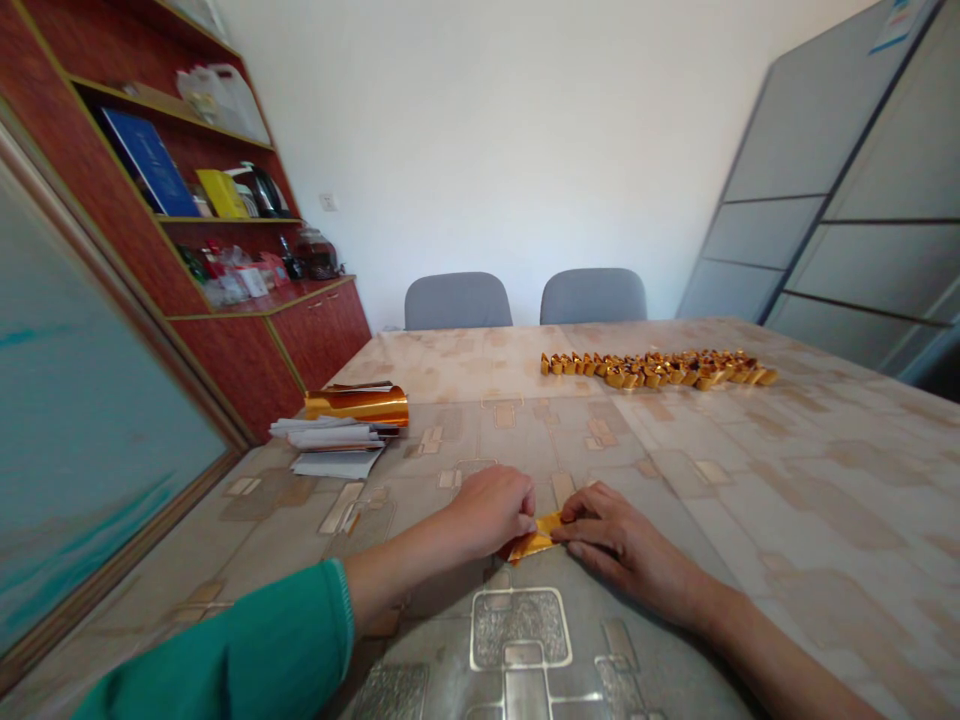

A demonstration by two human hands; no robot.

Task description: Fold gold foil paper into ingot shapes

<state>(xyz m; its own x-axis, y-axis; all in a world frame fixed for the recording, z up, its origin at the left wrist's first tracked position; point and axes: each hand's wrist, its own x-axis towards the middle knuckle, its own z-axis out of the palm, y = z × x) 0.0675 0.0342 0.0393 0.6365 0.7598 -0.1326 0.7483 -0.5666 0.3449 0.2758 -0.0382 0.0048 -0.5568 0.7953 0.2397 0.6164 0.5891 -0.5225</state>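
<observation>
A small piece of gold foil paper [538,540], partly folded, lies on the patterned table covering between my hands. My left hand [495,510] is closed, its fingers curled down onto the left end of the paper. From the right, my right hand [626,545] rests with its fingertips pressing the paper's right edge against the table. The fingers cover part of the paper, so its exact fold cannot be made out.
Folded gold paper pieces [660,368] stand in rows at the back right of the table [825,500]. To the left lies a stack of gold and white paper sheets [341,430]. Two grey chairs [457,300] stand behind the table, and a red cabinet [315,340] at the left.
</observation>
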